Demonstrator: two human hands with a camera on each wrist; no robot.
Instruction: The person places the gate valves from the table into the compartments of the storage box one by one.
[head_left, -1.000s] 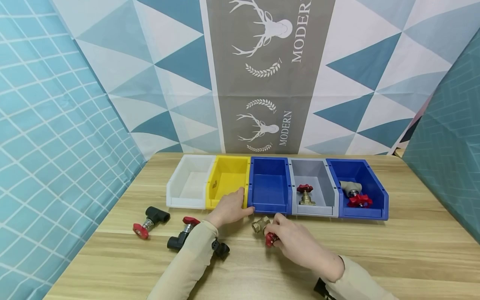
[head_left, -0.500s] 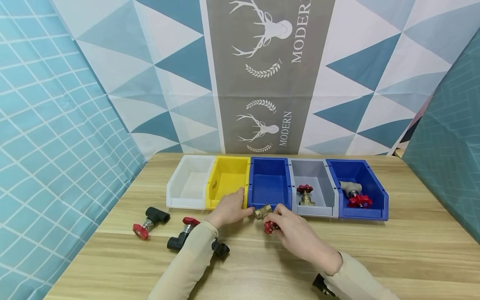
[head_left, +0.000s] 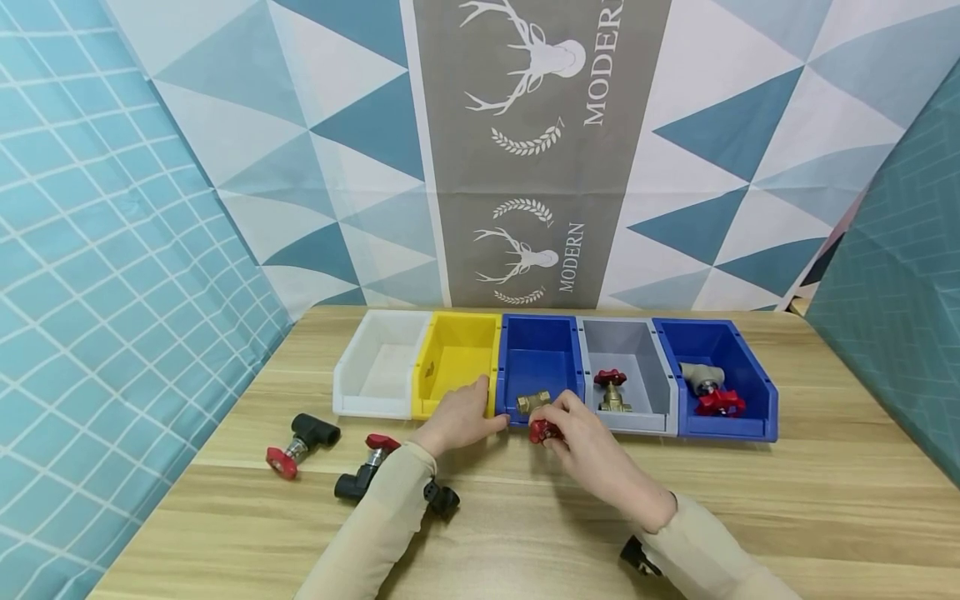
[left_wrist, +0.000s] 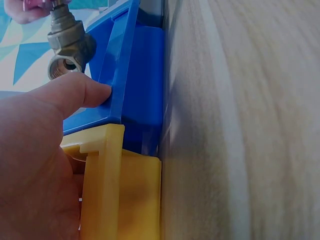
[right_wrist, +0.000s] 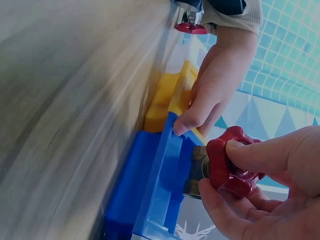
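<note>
My right hand (head_left: 558,425) pinches the red handwheel (right_wrist: 227,162) of a brass valve (head_left: 534,403) and holds it over the front lip of the middle blue bin (head_left: 540,342). The brass body (left_wrist: 67,42) hangs just above that bin's rim in the left wrist view. My left hand (head_left: 459,417) rests on the front of the yellow bin (head_left: 453,358), its thumb (left_wrist: 75,92) pressing the blue bin's corner (left_wrist: 120,85). The right wrist view shows the left hand (right_wrist: 212,85) against both bins.
A white bin (head_left: 378,362) stands at the row's left. A grey bin (head_left: 626,354) holds a brass valve (head_left: 611,390), and the right blue bin (head_left: 723,350) holds a grey valve (head_left: 708,390). Two black valves with red handles (head_left: 300,442) (head_left: 363,471) lie on the wooden table (head_left: 787,500).
My right hand has carried the brass valve up off the table and forward to the blue bin's front lip. The left hand has stayed on the bins.
</note>
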